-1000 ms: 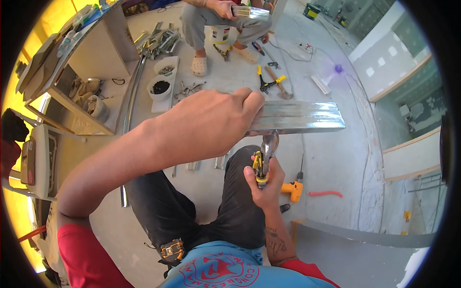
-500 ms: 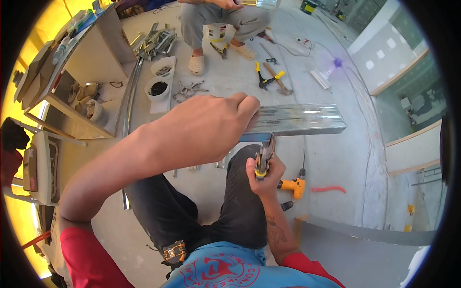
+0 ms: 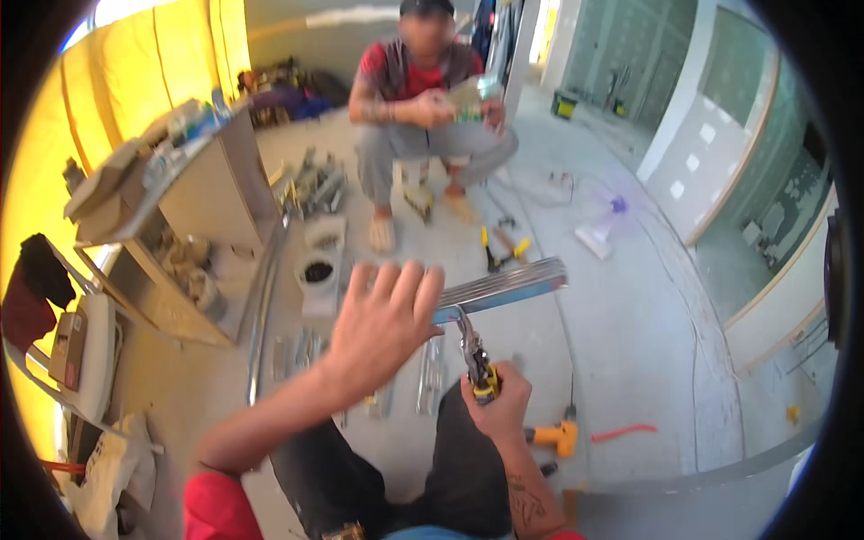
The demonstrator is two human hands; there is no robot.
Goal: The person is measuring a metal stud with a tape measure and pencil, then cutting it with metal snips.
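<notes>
To your right, the widest stretch of floor [image 3: 643, 351] runs out to the patched wall panel [image 3: 715, 148], which stands well apart from the metal channel [image 3: 517, 290] you have up in front of you. Nearer in, the yellow drill [image 3: 558, 438] and red strip [image 3: 624, 433] lie beside your right forearm [image 3: 517, 459], and a grey ledge [image 3: 684, 499] edges the room at lower right. On the left, a long metal rail [image 3: 263, 333] lies along the floor, with the cluttered surface [image 3: 216, 180] beyond it. Ahead, a yellow-and-black tool [image 3: 494, 263] lies just past the channel, and a co-worker [image 3: 423, 76] sits facing you, well apart.

Your left forearm [image 3: 279, 409] slants up from lower left, the back of the left hand [image 3: 387, 310] toward you; blur softens its fingers, but they appear to grip the channel's left end, thumb below. The channel slants up to the right, its far end out over the floor. Your right hand [image 3: 497, 400] is closed around the yellow-handled snips [image 3: 474, 355], which point up and slightly left, their jaws touching the channel's lower edge
</notes>
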